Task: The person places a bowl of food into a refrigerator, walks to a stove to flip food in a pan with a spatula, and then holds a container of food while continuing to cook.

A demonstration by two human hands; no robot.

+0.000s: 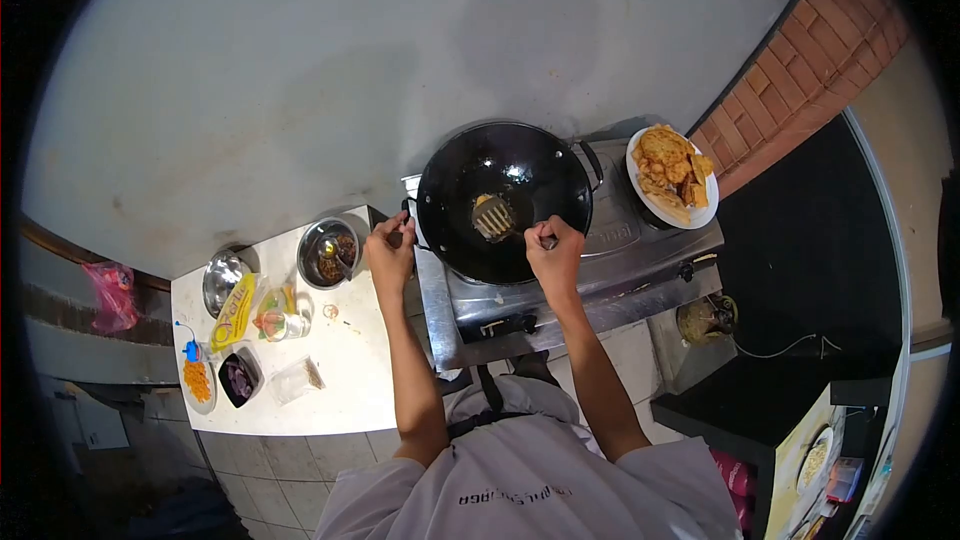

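Observation:
A large black wok (pixel 460 240) sits on the left part of a steel gas stove (pixel 630 285). My right hand (pixel 555 245) is closed round the handle of a slotted spatula (pixel 493 219), whose head rests inside the wok over a little yellowish food. At the wok's left side, my left hand (pixel 391 243) has its fingers bent together beside the black wok handle (pixel 406 208); whether they grip it is hard to make out.
On the stove's right stands a white plate (pixel 664 208) of fried food. The white table (pixel 350 380) at left bears a steel bowl (pixel 306 258) with a spoon, another metal bowl (pixel 222 283), a yellow packet (pixel 234 312), a dark bowl (pixel 240 377) and an orange-topped plate (pixel 206 403).

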